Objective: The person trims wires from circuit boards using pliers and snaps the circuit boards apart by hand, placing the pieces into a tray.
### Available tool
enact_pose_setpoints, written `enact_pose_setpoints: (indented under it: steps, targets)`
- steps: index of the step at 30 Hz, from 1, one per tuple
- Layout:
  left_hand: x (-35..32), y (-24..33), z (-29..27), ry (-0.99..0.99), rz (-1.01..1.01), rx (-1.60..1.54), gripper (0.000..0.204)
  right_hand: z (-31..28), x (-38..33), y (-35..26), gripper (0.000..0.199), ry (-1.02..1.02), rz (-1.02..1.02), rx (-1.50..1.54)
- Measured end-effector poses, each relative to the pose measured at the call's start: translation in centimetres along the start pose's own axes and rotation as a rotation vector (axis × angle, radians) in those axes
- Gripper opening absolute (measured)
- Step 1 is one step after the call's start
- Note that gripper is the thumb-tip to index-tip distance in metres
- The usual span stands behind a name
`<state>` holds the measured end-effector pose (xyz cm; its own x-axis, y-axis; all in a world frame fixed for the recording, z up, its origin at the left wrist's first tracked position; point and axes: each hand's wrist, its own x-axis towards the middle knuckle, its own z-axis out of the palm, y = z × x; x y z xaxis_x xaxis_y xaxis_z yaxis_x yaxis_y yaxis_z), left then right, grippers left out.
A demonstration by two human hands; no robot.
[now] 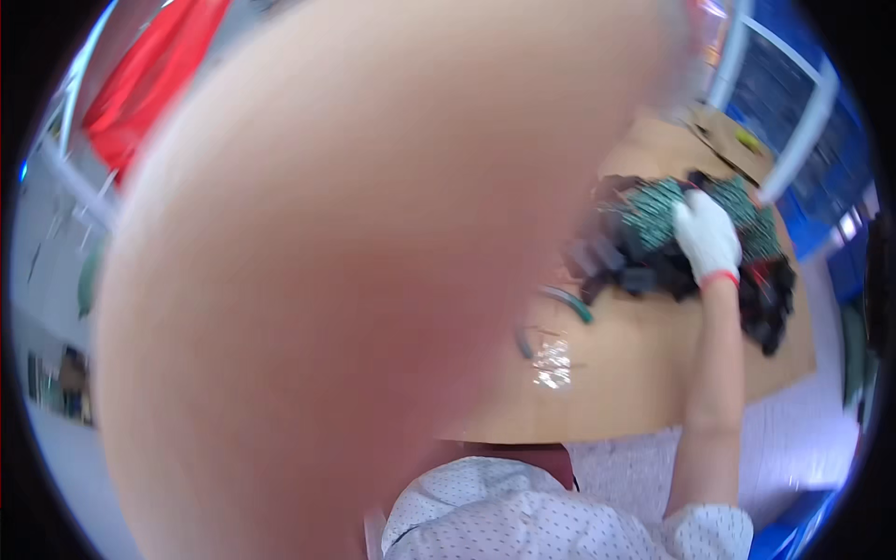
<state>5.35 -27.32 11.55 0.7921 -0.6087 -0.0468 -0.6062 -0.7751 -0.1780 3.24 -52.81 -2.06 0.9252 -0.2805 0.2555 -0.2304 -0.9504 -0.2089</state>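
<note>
My bare left forearm (355, 261), blurred and very close, covers most of the left and middle of the head view; the left hand itself does not show. My right hand (707, 238), in a white glove with a red cuff, reaches onto a pile at the right of the table. Its fingers bend down between two bunches of thin green strands, a left bunch (650, 213) and a right bunch (751, 219). Whatever is between the fingertips is hidden. Dark black pieces (770, 303) lie under and around the bunches; blur hides their kind.
On the brown tabletop (625, 392) nearer me are a curved green piece (571, 303), a grey curved piece (525, 343) and a shiny clear plastic bit (553, 364). A yellow object (749, 141) lies at the far right. White frame posts (807, 121) and red cloth (154, 79) stand beyond.
</note>
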Motion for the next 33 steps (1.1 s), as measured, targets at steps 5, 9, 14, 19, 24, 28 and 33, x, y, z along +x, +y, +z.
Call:
enact_pose_setpoints:
  steps: [5,9,14,19,24,28,33]
  targets:
    - [3.0,5.8,-1.1,0.014,0.177,-0.176,0.042,-3.7,1.4,2.3,0.045,0.02,0.133,0.061]
    - [4.2,11.0,7.0,0.052,0.189,-0.497,0.048,-6.3,-0.2,-0.6,0.047,0.114,0.044,0.193]
    - [6.0,10.4,15.0,0.537,-0.068,-1.01,0.052,-9.0,-2.7,-8.4,0.028,-0.139,-0.314,0.209]
    - [3.7,12.6,11.8,0.285,-0.281,-1.051,0.071,-11.3,-5.2,-9.8,0.025,-0.269,-0.489,-0.194]
    - [1.8,10.8,9.7,0.532,-0.814,-1.112,0.054,-12.8,-7.5,-11.1,0.028,-0.291,-0.456,-0.218]
    - [2.9,7.6,13.3,0.791,-0.734,-1.719,0.055,-13.0,-8.5,-11.6,0.031,-0.323,-0.429,-0.271]
    - [5.1,2.9,16.6,0.598,-1.081,-1.383,0.065,-12.5,-9.8,-15.8,0.036,-0.342,-0.506,-0.28]
